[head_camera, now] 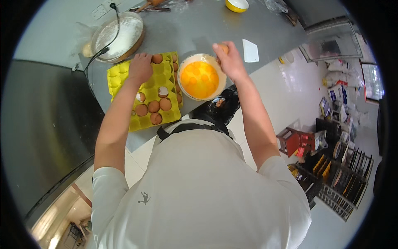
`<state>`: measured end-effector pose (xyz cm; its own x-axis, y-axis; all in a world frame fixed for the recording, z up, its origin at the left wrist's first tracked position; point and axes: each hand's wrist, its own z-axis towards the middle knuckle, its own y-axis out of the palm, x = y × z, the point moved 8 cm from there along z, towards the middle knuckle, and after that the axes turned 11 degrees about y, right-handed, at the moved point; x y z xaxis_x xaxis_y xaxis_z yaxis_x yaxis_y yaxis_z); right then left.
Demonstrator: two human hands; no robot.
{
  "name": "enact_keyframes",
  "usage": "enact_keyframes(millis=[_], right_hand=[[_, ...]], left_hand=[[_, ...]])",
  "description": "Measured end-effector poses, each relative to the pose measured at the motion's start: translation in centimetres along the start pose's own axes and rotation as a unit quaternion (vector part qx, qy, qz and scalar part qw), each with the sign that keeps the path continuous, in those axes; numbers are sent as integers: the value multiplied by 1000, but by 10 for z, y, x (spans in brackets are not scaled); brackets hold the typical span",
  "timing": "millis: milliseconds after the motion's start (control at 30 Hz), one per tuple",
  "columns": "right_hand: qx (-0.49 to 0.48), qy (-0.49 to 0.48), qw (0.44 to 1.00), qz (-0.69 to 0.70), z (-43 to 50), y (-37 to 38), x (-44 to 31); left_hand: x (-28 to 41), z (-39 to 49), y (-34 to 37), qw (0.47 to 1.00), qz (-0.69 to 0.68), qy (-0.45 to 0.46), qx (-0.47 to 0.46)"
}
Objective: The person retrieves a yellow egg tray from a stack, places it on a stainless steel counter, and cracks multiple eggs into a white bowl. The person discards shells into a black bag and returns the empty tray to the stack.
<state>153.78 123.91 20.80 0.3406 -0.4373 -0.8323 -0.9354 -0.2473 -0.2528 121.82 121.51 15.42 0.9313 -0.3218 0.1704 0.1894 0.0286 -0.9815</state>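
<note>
My right hand (231, 60) grips a brown egg (224, 48) above the right rim of a round bowl (222, 81). Several raw egg yolks (199, 79) lie in that bowl. To its left is a yellow egg tray (161, 79), with more eggs visible along the right edge beneath it. My left hand (140, 69) reaches over the tray's far part, its fingers right beside a brown egg (157, 58); whether they grip anything is hidden. Nearer me, the tray holds several brown eggs (154, 106) and broken eggshells (163, 91).
A flour-dusted round sieve (121, 37) stands at the far left with a black cable (117, 28) across it. A white dough scraper (250, 50) and a yellow bowl (236, 7) rest on the grey table (199, 25). Below the front edge hangs a black plastic bag (231, 102) with eggshells inside.
</note>
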Motion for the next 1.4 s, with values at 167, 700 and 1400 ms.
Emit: enact_keyframes(millis=[167, 700, 1400], right_hand=[[129, -34, 914, -382, -3, -13, -17], [122, 19, 981, -147, -57, -70, 118], [212, -162, 950, -163, -1, -56, 94]], left_hand=[[-5, 8, 2, 996, 81, 41, -25], [104, -6, -29, 863, -488, -108, 81], [106, -106, -37, 754, -586, -250, 160]])
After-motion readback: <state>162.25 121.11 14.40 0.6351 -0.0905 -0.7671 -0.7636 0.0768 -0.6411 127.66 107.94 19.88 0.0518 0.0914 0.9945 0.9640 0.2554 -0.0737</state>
